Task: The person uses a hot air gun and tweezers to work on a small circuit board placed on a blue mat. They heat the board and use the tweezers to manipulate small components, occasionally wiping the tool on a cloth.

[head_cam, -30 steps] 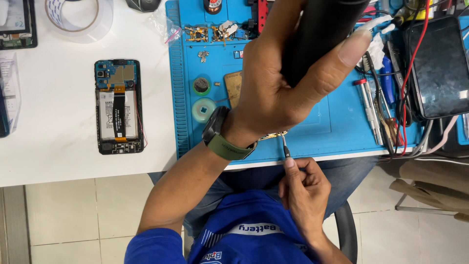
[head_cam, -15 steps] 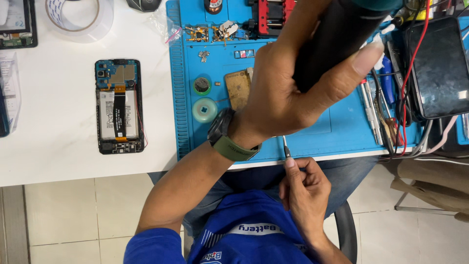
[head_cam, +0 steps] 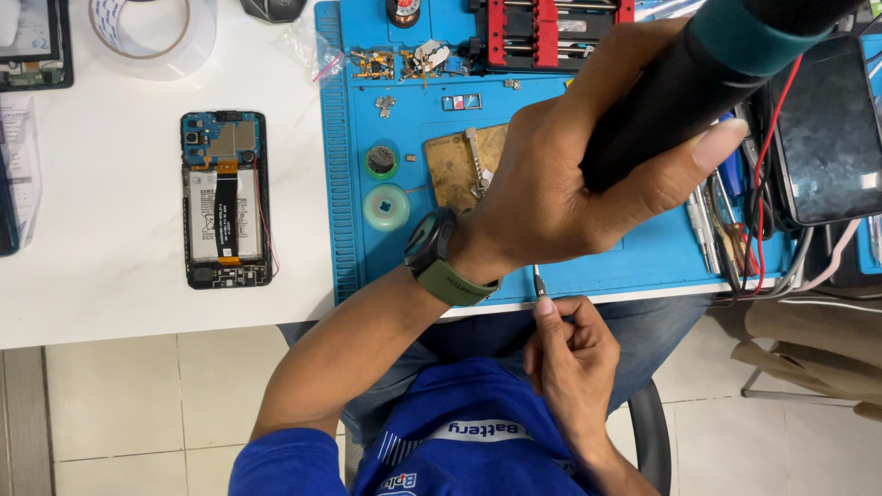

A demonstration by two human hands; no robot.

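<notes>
Both hands are closed on tools. My left hand (head_cam: pixel 560 184), a green-strapped watch (head_cam: pixel 441 262) on its wrist, fills the centre of the frame and grips a thick black tool with a teal band (head_cam: pixel 707 64) that runs off toward the upper right. My right hand (head_cam: pixel 574 363), lower centre just below the desk (head_cam: pixel 110 257) edge, pinches a thin metal tweezer (head_cam: pixel 539 283) whose tip points up toward the left wrist. Under the left hand lies a blue work mat (head_cam: pixel 413 248) carrying a brown circuit board (head_cam: pixel 464 165) and two small round spools (head_cam: pixel 386 188). Upper centre sits a red and black clamp fixture (head_cam: pixel 542 32). An opened phone (head_cam: pixel 225 199) lies well apart at the left of the frame.
</notes>
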